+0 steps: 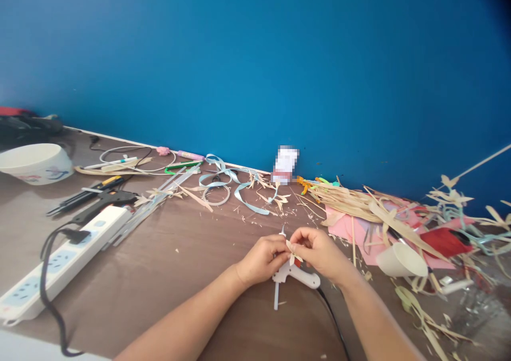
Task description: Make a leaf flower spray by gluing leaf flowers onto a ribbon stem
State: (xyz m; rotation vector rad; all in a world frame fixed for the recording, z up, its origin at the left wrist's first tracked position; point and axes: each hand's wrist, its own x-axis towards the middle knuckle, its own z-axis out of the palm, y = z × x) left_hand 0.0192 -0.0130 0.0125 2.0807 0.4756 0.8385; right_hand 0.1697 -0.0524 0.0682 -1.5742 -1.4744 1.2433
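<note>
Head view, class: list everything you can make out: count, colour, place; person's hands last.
Wall: 1, blue, back
Table: 1, brown, below
Bowl: 1, white patterned, far left
Power strip: 1, white, left
Dark tools: 2+, black, beside power strip
Clear sticks: several, translucent, left of centre
Ribbon: uncounted, pale blue, centre back
Pixelated item: 1, mostly white, by wall
Dried strips: many, tan, mainly right
Paper: uncounted, pink, right
Red item: 1, red, right
Cup: 1, white, right
Glue gun: 1, white, beneath hands
Flower piece: 1, cream, in both hands
Clutter: uncounted, mixed, both sides
Left hand: 1, bare, centre
Right hand: 1, bare, centre-right
</note>
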